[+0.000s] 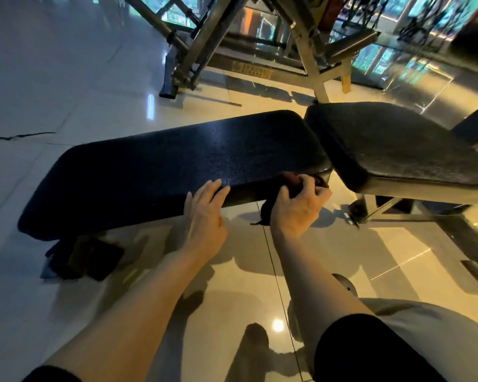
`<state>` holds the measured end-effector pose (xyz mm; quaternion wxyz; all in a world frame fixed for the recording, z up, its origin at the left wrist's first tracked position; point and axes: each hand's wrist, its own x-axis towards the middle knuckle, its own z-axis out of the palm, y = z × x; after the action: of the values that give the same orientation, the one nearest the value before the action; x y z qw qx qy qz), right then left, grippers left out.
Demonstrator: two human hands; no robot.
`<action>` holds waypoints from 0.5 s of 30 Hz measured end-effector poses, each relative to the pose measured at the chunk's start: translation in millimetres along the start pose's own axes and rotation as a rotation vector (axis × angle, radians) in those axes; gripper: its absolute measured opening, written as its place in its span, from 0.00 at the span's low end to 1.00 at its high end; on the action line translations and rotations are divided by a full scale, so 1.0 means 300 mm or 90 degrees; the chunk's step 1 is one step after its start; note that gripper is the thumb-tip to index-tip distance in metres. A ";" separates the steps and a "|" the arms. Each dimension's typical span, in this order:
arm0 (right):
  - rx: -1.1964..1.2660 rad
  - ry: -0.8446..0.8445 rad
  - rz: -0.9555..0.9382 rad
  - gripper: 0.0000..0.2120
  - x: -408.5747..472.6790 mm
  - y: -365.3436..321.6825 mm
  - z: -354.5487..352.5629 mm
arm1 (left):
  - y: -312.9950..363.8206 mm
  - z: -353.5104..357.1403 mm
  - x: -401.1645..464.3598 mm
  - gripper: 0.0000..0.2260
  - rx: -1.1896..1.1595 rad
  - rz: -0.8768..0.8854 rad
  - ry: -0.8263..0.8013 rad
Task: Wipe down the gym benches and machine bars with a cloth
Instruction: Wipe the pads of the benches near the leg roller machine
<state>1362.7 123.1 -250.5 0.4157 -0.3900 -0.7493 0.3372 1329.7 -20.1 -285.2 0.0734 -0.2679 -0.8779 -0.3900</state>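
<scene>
Dark cloth (293, 186) within right fingers (305, 186)

Two bare hands: the right hand (298, 205) grips one dark crumpled cloth (287, 183), the left hand (206, 213) just left of that grip. Two black textured bench pads: a long flat pad (177, 161) and a shorter seat pad (392, 142) right of the grip.

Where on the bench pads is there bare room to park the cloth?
Free: long pad top, from its far-left end to the left hand; the whole seat pad. Crowded: long pad's near-right edge, where the right hand grips the cloth beside the left hand's fingertips.
</scene>
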 end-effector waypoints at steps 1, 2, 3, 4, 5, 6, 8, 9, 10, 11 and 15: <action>0.004 0.001 0.007 0.13 0.011 0.003 -0.004 | 0.000 0.006 -0.009 0.27 0.003 -0.004 0.011; 0.001 -0.012 0.002 0.13 0.004 0.001 -0.001 | -0.011 0.005 -0.021 0.28 0.008 -0.016 0.025; -0.002 -0.037 -0.017 0.13 -0.019 -0.002 0.009 | -0.028 -0.005 -0.034 0.28 0.011 -0.035 0.039; -0.003 -0.077 -0.046 0.14 -0.056 -0.009 0.025 | -0.050 -0.025 -0.048 0.28 0.016 -0.058 0.054; -0.004 -0.127 -0.084 0.14 -0.102 -0.015 0.043 | -0.074 -0.049 -0.061 0.28 0.021 -0.081 0.065; -0.002 -0.180 -0.124 0.15 -0.152 -0.020 0.061 | -0.098 -0.078 -0.076 0.28 0.026 -0.105 0.073; 0.017 -0.245 -0.184 0.16 -0.239 -0.023 0.090 | -0.146 -0.134 -0.103 0.28 0.036 -0.157 0.083; 0.035 -0.252 -0.194 0.17 -0.270 -0.023 0.103 | -0.172 -0.161 -0.117 0.28 0.047 -0.186 0.092; 0.052 -0.255 -0.192 0.18 -0.297 -0.025 0.115 | -0.202 -0.184 -0.130 0.28 0.057 -0.215 0.101; 0.060 -0.263 -0.189 0.19 -0.319 -0.028 0.128 | -0.232 -0.203 -0.142 0.28 0.062 -0.240 0.109; 0.035 -0.281 -0.229 0.17 -0.395 -0.062 0.188 | -0.331 -0.247 -0.184 0.29 0.049 -0.300 0.112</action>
<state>1348.4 1.7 -301.8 0.3061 -0.1566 -0.8692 0.3554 1318.0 -151.3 -317.2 0.0666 -0.0182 -0.9206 -0.3844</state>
